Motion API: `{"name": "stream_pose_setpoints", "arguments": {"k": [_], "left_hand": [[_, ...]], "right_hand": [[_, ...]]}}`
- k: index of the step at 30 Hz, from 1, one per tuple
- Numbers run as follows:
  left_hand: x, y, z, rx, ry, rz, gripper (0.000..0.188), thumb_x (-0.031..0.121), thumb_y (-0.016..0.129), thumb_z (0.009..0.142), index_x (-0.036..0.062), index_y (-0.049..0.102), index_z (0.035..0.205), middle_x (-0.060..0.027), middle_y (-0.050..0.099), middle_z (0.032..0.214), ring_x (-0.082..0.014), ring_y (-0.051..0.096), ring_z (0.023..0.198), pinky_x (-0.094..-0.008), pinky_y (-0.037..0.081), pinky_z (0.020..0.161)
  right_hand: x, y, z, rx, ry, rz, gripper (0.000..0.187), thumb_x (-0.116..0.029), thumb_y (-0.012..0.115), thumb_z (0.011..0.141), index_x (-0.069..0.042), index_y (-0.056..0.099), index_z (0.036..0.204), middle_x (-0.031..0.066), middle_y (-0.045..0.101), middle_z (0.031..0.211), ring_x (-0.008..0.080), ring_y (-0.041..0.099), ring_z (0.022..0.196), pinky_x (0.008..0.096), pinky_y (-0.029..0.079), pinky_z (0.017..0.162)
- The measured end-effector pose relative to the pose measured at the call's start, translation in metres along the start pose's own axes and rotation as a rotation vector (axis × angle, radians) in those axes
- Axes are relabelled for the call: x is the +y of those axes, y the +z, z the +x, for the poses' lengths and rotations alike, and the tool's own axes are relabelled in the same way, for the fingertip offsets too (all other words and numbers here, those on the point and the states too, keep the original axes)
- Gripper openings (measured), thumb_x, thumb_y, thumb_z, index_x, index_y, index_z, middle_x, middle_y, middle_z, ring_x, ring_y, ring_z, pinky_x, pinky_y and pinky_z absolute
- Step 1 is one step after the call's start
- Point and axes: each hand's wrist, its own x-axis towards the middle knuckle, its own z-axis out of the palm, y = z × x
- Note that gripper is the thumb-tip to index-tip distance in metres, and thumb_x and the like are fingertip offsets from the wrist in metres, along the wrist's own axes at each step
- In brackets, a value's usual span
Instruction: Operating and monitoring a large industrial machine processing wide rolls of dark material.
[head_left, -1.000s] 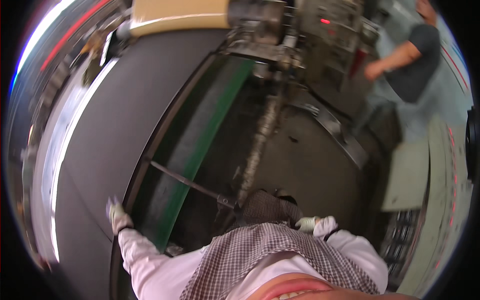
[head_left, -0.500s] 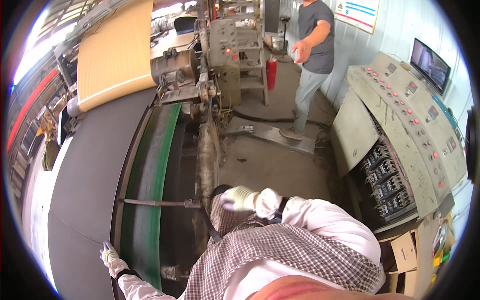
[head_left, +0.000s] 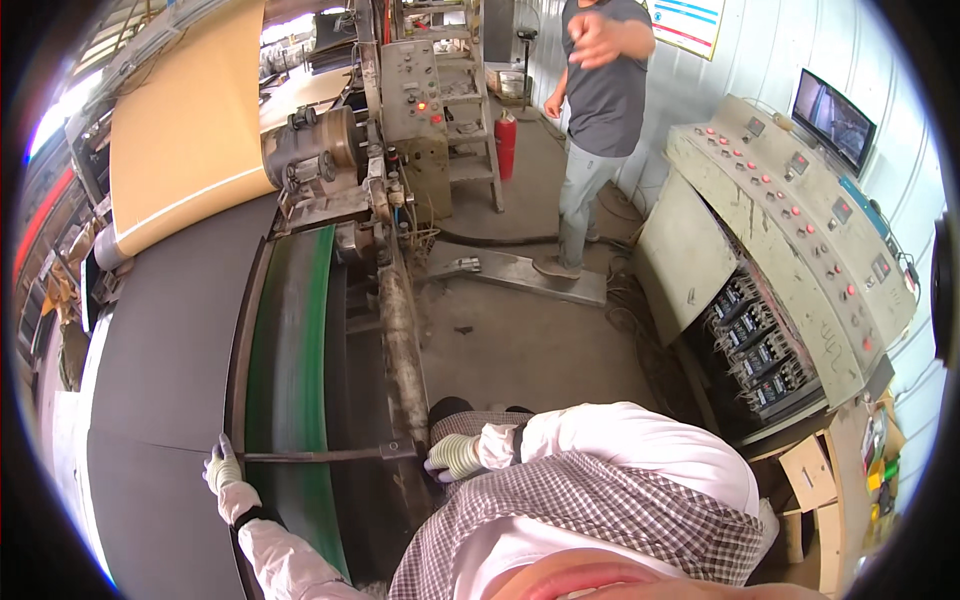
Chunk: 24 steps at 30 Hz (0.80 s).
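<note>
My left hand (head_left: 222,466), in a pale striped glove, rests on the right edge of a wide dark sheet (head_left: 160,370). Its fingers are stretched out near a thin dark line that crosses the sheet. Close beside it ends a flat metal bar (head_left: 320,456), which spans a green-edged belt (head_left: 315,380). At the bar's other end, by a block-like joint, is my right hand (head_left: 456,458), gloved alike. Its fingers are curled, and what they close on is hidden.
A tan sheet (head_left: 190,120) runs over a roller ahead. A co-worker (head_left: 603,110) stands beyond with one arm raised, near a red fire extinguisher (head_left: 505,146). A metal plate (head_left: 545,278) lies on the floor. On the right stands a control console (head_left: 770,210) with exposed wiring.
My right hand has moved down to the bar's joint end. My left hand has shifted up to the bar's far end, its fingers still out. The co-worker's arm has risen.
</note>
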Motion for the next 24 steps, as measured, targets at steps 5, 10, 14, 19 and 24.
{"name": "stream_pose_setpoints", "arguments": {"k": [5, 10, 14, 19, 24], "left_hand": [[-0.099, 0.017, -0.018, 0.433, 0.183, -0.112, 0.059, 0.054, 0.041, 0.091, 0.0172, 0.040, 0.138, -0.0170, 0.037, 0.140, -0.0333, 0.035, 0.129, -0.0437, 0.030, 0.106], [-0.216, -0.035, -0.126, 0.321, -0.632, 0.040, 0.081, 0.071, 0.043, 0.080, 0.0194, 0.034, 0.141, -0.0165, 0.030, 0.146, -0.0363, 0.038, 0.127, -0.0502, 0.031, 0.106], [-0.211, -0.062, -0.220, 0.305, -0.336, -0.420, 0.044, 0.027, 0.037, 0.097, 0.0029, 0.045, 0.133, -0.0113, 0.040, 0.141, -0.0227, 0.036, 0.131, -0.0337, 0.027, 0.109], [-0.169, -0.061, -0.191, 0.322, -0.344, 0.022, 0.049, 0.050, 0.042, 0.089, 0.0163, 0.058, 0.120, -0.0136, 0.056, 0.122, -0.0323, 0.047, 0.119, -0.0436, 0.038, 0.099], [-0.125, -0.046, -0.140, 0.144, -0.398, 0.098, 0.060, 0.061, 0.034, 0.088, 0.0178, 0.055, 0.124, -0.0140, 0.051, 0.126, -0.0360, 0.047, 0.115, -0.0445, 0.037, 0.099]], "right_hand": [[0.003, -0.004, 0.000, -0.022, 0.028, 0.084, 0.028, -0.026, 0.062, 0.076, -0.004, 0.063, 0.094, 0.0170, 0.064, 0.090, 0.0353, 0.061, 0.085, 0.0437, 0.048, 0.073], [0.006, -0.013, -0.005, 0.015, -0.045, 0.037, 0.031, -0.030, 0.062, 0.074, -0.006, 0.064, 0.093, 0.0170, 0.063, 0.089, 0.0354, 0.061, 0.084, 0.0445, 0.048, 0.071], [0.002, -0.010, -0.006, 0.067, -0.055, -0.004, 0.028, -0.033, 0.061, 0.074, -0.008, 0.062, 0.086, 0.0156, 0.062, 0.082, 0.0345, 0.060, 0.075, 0.0451, 0.048, 0.065], [0.009, -0.004, -0.008, 0.161, -0.144, -0.174, 0.020, -0.029, 0.060, 0.076, -0.011, 0.059, 0.083, 0.0131, 0.059, 0.073, 0.0330, 0.059, 0.066, 0.0447, 0.048, 0.060], [0.008, -0.005, -0.006, 0.164, -0.142, -0.157, 0.019, -0.027, 0.060, 0.075, -0.009, 0.059, 0.082, 0.0140, 0.059, 0.072, 0.0329, 0.058, 0.062, 0.0448, 0.048, 0.058]]}}
